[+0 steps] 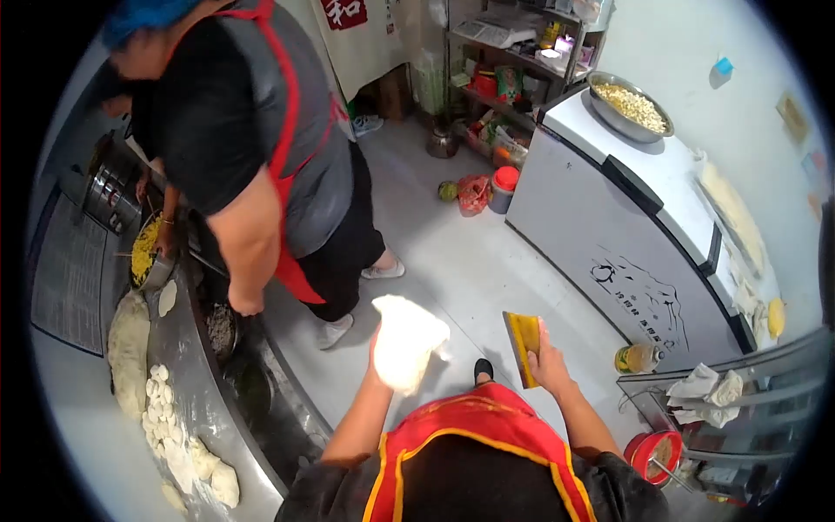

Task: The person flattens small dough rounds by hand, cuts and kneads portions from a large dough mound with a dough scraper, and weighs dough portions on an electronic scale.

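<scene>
My left hand (pixel 375 358) is closed on a limp white lump of what looks like dough (pixel 404 344), glaring too brightly to show detail. Most of that hand's fingers are hidden behind the lump. In my right hand (pixel 550 365) I grip a scraper (pixel 524 341) with a yellow body and a dark straight edge, held upright to the right of the lump. Both hands are in the air above the grey floor (pixel 444 296), apart from each other.
A co-worker (pixel 287 139) in a red-trimmed apron stands at the left beside the steel counter (pixel 209 409). On it lie a long dough roll (pixel 129 357) and small dough pieces (pixel 160 404). A chest freezer (pixel 600 217) at right bears a metal bowl (pixel 631 109). A red bucket (pixel 654 454) stands lower right.
</scene>
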Tool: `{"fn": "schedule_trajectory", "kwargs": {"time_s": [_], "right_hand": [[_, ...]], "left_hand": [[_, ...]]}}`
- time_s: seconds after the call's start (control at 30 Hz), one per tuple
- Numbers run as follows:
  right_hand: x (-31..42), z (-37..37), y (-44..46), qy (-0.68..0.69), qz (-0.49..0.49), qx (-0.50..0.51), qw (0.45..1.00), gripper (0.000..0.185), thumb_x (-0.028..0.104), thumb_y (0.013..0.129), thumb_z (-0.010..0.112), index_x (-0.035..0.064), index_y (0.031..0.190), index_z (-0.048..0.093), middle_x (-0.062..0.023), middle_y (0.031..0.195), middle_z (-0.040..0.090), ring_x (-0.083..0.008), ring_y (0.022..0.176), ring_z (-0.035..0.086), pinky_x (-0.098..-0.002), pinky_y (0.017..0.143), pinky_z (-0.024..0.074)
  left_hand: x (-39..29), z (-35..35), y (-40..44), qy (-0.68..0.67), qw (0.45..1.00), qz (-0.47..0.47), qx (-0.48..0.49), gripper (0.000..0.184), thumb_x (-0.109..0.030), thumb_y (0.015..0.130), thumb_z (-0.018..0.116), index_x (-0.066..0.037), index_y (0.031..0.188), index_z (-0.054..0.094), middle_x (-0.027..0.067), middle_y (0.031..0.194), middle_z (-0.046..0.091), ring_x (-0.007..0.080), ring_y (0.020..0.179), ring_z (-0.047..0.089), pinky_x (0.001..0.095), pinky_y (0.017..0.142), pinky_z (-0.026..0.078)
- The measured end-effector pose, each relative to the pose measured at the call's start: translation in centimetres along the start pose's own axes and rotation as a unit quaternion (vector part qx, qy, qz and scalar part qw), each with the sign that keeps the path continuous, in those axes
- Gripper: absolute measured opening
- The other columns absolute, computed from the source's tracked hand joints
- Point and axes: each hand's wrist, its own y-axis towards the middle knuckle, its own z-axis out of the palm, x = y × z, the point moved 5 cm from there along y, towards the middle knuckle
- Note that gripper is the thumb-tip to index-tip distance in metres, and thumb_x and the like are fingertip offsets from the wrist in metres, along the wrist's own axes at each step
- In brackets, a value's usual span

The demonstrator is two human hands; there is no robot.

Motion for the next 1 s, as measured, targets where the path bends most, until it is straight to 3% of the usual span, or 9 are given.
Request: {"fn": "schedule_trajectory", "kwargs": {"time_s": [0.07, 0.13, 0.2, 0.3, 0.4, 0.57, 0.67, 0.77, 1.0], "right_hand": [[-1.8, -1.8, 2.3, 0.001, 0.007, 0.005, 1.000, 0.080, 0.007, 0.082, 0.054, 0.0057, 0.146, 0.005, -0.0274, 0.081, 0.062, -0.0461, 0.069, 0.060, -0.0524, 0.065, 0.0489], [-3.6, -3.7, 5.3, 0.007, 0.020, 0.013, 1.000, 0.081, 0.006, 0.082, 0.054, 0.0062, 0.146, 0.004, -0.0287, 0.084, 0.062, -0.0472, 0.072, 0.059, -0.0527, 0.067, 0.0486], [-5.9, -5.3, 7.8, 0.019, 0.049, 0.025, 0.998, 0.083, 0.006, 0.082, 0.055, 0.0071, 0.146, 0.003, -0.0315, 0.091, 0.061, -0.0495, 0.079, 0.059, -0.0537, 0.072, 0.0481], [-8.7, -5.9, 12.9, -0.015, 0.067, 0.050, 0.996, 0.083, 0.005, 0.081, 0.055, 0.0061, 0.146, 0.003, -0.0315, 0.087, 0.061, -0.0494, 0.077, 0.059, -0.0531, 0.069, 0.0482], [-10.2, -4.7, 18.6, 0.002, 0.052, 0.055, 0.997, 0.084, 0.004, 0.081, 0.056, 0.0055, 0.146, 0.004, -0.0314, 0.084, 0.061, -0.0495, 0.076, 0.059, -0.0528, 0.069, 0.0483], [-14.0, -0.9, 29.0, -0.029, 0.086, 0.060, 0.994, 0.086, 0.003, 0.079, 0.056, 0.0087, 0.147, 0.003, -0.0307, 0.083, 0.061, -0.0493, 0.075, 0.059, -0.0530, 0.068, 0.0481], [-18.3, 1.3, 33.0, -0.030, 0.169, 0.065, 0.983, 0.091, 0.003, 0.075, 0.057, 0.0114, 0.147, 0.003, -0.0311, 0.088, 0.062, -0.0478, 0.082, 0.060, -0.0515, 0.071, 0.0496], [-22.8, 3.0, 34.6, -0.070, 0.241, 0.069, 0.965, 0.088, 0.008, 0.077, 0.054, 0.0052, 0.146, 0.000, -0.0278, 0.083, 0.064, -0.0450, 0.078, 0.062, -0.0494, 0.070, 0.0503], [-21.0, 3.2, 41.8, -0.062, 0.396, 0.117, 0.909, 0.085, 0.011, 0.079, 0.052, 0.0040, 0.146, 0.001, -0.0301, 0.092, 0.063, -0.0480, 0.084, 0.061, -0.0519, 0.073, 0.0483]], "left_hand": [[0.9, 2.8, 3.9, 0.063, 0.996, 0.029, 0.064, 0.034, -0.031, 0.097, 0.044, -0.003, 0.114, 0.053, 0.0133, 0.105, 0.061, 0.0298, 0.097, 0.061, 0.0401, 0.088, 0.050], [2.6, 2.9, 8.7, 0.273, 0.951, 0.113, 0.087, 0.036, -0.035, 0.096, 0.045, -0.005, 0.115, 0.054, 0.0128, 0.107, 0.061, 0.0288, 0.097, 0.061, 0.0395, 0.085, 0.052], [3.8, 3.8, 12.5, 0.175, 0.976, 0.050, 0.117, 0.040, -0.040, 0.095, 0.046, -0.006, 0.116, 0.054, 0.0125, 0.108, 0.062, 0.0279, 0.097, 0.062, 0.0390, 0.082, 0.053], [3.9, 6.6, 16.3, -0.282, 0.945, -0.147, 0.074, 0.054, -0.054, 0.091, 0.048, -0.010, 0.122, 0.053, 0.0119, 0.111, 0.062, 0.0275, 0.096, 0.063, 0.0410, 0.077, 0.056], [2.3, 4.8, 20.4, -0.268, 0.946, -0.165, -0.077, 0.055, -0.054, 0.093, 0.044, -0.009, 0.124, 0.052, 0.0113, 0.114, 0.061, 0.0279, 0.099, 0.062, 0.0403, 0.082, 0.054], [-0.3, -1.6, 30.9, -0.265, 0.956, -0.093, -0.089, 0.054, -0.052, 0.095, 0.039, -0.009, 0.126, 0.050, 0.0085, 0.120, 0.060, 0.0266, 0.108, 0.059, 0.0428, 0.093, 0.049], [-3.6, -3.9, 38.5, -0.254, 0.961, -0.103, -0.042, 0.053, -0.052, 0.094, 0.041, -0.010, 0.125, 0.051, 0.0090, 0.121, 0.059, 0.0281, 0.108, 0.059, 0.0445, 0.093, 0.049], [-7.0, -5.9, 46.3, -0.272, 0.954, -0.123, -0.032, 0.052, -0.051, 0.094, 0.042, -0.010, 0.126, 0.051, 0.0098, 0.119, 0.060, 0.0289, 0.107, 0.059, 0.0444, 0.091, 0.050], [-12.8, -4.6, 68.8, -0.170, 0.974, -0.144, 0.034, 0.057, -0.053, 0.094, 0.042, -0.010, 0.131, 0.046, 0.0096, 0.123, 0.057, 0.0293, 0.109, 0.058, 0.0443, 0.089, 0.051]]}}
